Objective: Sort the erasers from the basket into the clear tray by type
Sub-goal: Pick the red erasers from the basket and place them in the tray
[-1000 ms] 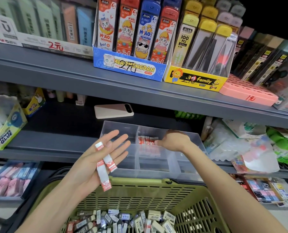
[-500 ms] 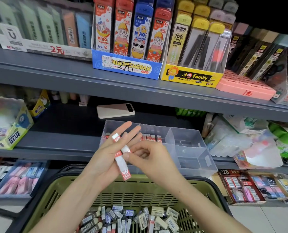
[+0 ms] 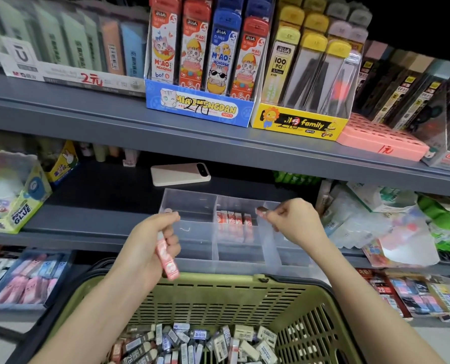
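Stationery shelving fronts you. Nearest, the green basket (image 3: 218,281) holds the mixed erasers (image 3: 192,342). Your left grip (image 3: 150,243) clasps a spare red eraser (image 3: 167,261). Your right grip (image 3: 294,222) pinches another red eraser (image 3: 261,210) above the clear tray (image 3: 189,203). Stand it upright against the red row (image 3: 234,219) in the middle compartment.

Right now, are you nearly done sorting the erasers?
Not nearly. Done: a short row of red erasers stands in the clear tray's middle compartment. In hand: the right hand pinches one red eraser over the tray, and the left hand holds a second eraser. Left: a big pile of mixed erasers lies in the green basket, and the tray's left compartment looks empty.
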### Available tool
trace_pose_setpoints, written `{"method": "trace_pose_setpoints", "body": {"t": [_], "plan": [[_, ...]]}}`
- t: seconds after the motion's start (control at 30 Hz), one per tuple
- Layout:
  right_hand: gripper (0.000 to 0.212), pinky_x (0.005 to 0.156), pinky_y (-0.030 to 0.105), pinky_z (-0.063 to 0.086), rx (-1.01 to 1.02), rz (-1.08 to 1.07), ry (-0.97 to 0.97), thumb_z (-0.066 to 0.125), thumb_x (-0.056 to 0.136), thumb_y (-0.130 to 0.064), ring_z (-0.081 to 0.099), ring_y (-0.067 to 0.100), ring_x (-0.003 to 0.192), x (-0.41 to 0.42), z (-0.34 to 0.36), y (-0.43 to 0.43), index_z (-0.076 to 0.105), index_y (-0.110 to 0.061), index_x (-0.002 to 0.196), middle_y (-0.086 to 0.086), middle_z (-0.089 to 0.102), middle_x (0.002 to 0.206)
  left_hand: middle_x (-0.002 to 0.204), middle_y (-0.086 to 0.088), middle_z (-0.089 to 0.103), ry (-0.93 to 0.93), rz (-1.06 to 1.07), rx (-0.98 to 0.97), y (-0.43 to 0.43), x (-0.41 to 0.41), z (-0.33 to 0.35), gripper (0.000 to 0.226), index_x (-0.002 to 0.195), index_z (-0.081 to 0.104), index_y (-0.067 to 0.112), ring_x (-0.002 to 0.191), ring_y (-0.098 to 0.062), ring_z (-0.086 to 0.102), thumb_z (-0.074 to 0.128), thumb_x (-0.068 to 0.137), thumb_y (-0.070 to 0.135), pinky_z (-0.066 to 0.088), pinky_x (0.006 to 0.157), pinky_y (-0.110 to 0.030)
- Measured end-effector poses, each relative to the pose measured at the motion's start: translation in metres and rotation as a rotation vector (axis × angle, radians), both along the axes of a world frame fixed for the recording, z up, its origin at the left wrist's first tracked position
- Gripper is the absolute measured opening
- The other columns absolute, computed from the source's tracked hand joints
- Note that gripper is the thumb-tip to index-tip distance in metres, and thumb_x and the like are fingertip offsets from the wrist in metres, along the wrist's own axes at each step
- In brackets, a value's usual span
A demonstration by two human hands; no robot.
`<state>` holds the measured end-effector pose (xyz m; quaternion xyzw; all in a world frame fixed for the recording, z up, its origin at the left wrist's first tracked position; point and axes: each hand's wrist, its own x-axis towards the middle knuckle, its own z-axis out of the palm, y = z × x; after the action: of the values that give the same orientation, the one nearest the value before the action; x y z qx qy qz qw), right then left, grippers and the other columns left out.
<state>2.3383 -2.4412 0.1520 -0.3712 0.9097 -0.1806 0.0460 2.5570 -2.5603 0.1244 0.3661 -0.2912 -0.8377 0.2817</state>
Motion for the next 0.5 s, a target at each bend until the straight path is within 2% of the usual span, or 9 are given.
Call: {"method": "trace_pose_setpoints", "body": {"t": [0.07,0.17,0.27,0.33,0.4,0.43,0.5], "plan": [[0.049,0.063,0.029,0.045,0.137,0.047,0.165,0.057,0.085,-0.046,0.063,0.027,0.078,-0.008,-0.008,-0.011,0.064,0.0,0.07,0.01,0.063,0.071,0.049,0.0,0.047,0.032,-0.028,-0.011,-0.002,-0.002,0.003,0.026,0.105,0.056,0.0,0.047,-0.013,0.042,0.05,0.081,-0.007,0.036,0.047,-0.025],[0.038,0.058,0.024,0.034,0.191,0.092,0.422,0.053,0.086,-0.046,0.063,0.026,0.08,-0.013,-0.017,-0.021,0.049,-0.012,0.068,0.007,0.06,0.076,0.062,-0.006,0.051,0.101,-0.07,-0.041,-0.004,-0.005,0.002,0.046,0.102,0.057,0.001,0.061,-0.018,0.05,0.041,0.064,-0.021,0.038,0.058,-0.03],[0.033,0.054,0.022,0.03,0.205,0.113,0.542,0.054,0.083,-0.045,0.058,0.025,0.066,-0.014,-0.021,-0.027,0.05,-0.017,0.065,0.005,0.064,0.072,0.072,-0.008,0.054,0.115,-0.092,-0.095,-0.004,-0.008,-0.003,0.049,0.103,0.058,0.004,0.069,-0.018,0.06,0.039,0.073,-0.03,0.046,0.065,-0.028],[0.033,0.048,0.02,0.021,0.252,0.122,0.567,0.054,0.081,-0.047,0.052,0.022,0.059,-0.014,-0.024,-0.031,0.054,-0.019,0.063,0.002,0.06,0.065,0.072,-0.01,0.061,0.16,-0.098,-0.112,-0.001,-0.009,-0.005,0.045,0.107,0.059,0.005,0.08,-0.022,0.07,0.047,0.076,-0.026,0.055,0.067,-0.029],[0.035,0.046,0.019,0.015,0.28,0.118,0.546,0.056,0.08,-0.048,0.052,0.019,0.058,-0.015,-0.028,-0.033,0.053,-0.02,0.06,-0.001,0.056,0.061,0.074,-0.011,0.069,0.219,-0.114,-0.137,0.002,-0.01,-0.006,0.045,0.11,0.057,0.004,0.092,-0.03,0.071,0.059,0.071,-0.018,0.058,0.069,-0.031],[0.036,0.046,0.018,0.015,0.279,0.112,0.521,0.056,0.08,-0.048,0.055,0.019,0.06,-0.016,-0.03,-0.033,0.051,-0.019,0.058,-0.002,0.054,0.058,0.078,-0.011,0.071,0.226,-0.129,-0.168,0.004,-0.01,-0.004,0.049,0.112,0.056,0.005,0.095,-0.031,0.07,0.064,0.067,-0.012,0.059,0.071,-0.032],[0.041,0.05,0.018,0.023,0.287,0.117,0.496,0.055,0.078,-0.055,0.063,0.021,0.071,-0.019,-0.033,-0.034,0.049,-0.019,0.06,-0.002,0.06,0.065,0.09,-0.01,0.073,0.189,-0.159,-0.252,0.008,-0.013,-0.001,0.057,0.114,0.054,0.007,0.1,-0.029,0.068,0.071,0.06,-0.003,0.057,0.081,-0.037]]}}
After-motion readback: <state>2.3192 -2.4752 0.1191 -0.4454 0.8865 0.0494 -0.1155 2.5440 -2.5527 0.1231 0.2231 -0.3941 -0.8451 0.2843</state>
